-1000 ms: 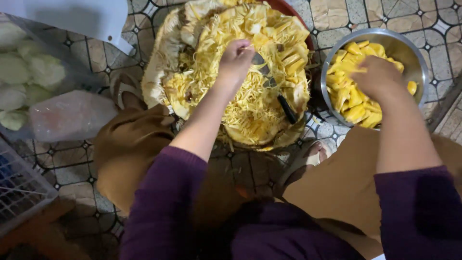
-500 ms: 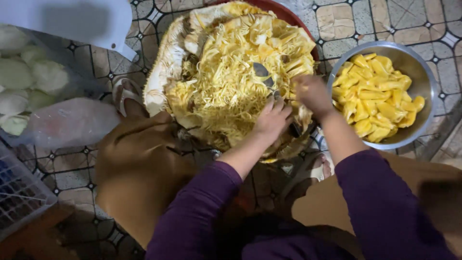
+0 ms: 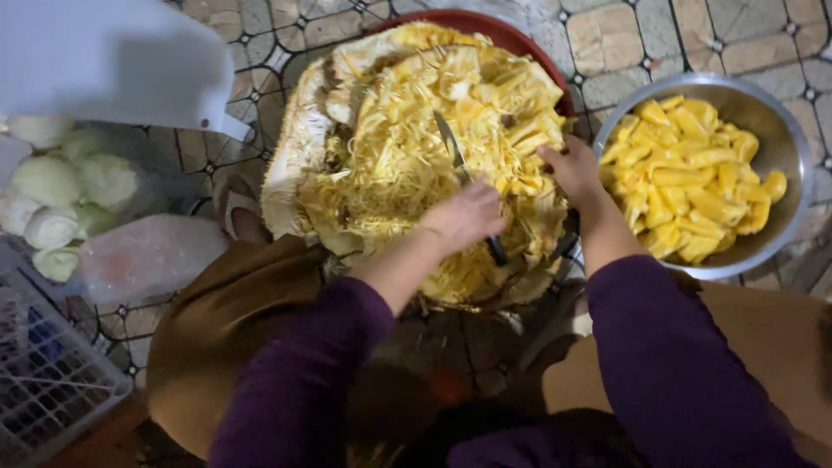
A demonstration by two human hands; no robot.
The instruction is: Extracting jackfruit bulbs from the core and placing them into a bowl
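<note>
A large cut-open jackfruit (image 3: 390,165) with yellow fibres and a pale rind lies on a red round tray (image 3: 511,39). My left hand (image 3: 464,217) lies over the middle of a knife (image 3: 451,147), closed on it. The blade points up and away across the flesh, and the dark handle sticks out below my fingers. My right hand (image 3: 568,169) is at the fruit's right edge, fingers curled into the yellow flesh. A steel bowl (image 3: 780,156) holding several yellow jackfruit pods (image 3: 693,182) stands just right of the tray.
A clear plastic bag (image 3: 139,256) and pale green round vegetables (image 3: 61,191) lie on the tiled floor (image 3: 641,35) at left. A white plastic crate (image 3: 43,373) sits at lower left, a white object (image 3: 104,61) at upper left. My knees in brown cloth (image 3: 225,329) flank the tray.
My right hand left the steel bowl and came over to the fruit's right edge. My left hand slid down from the top of the fruit and closed on the knife.
</note>
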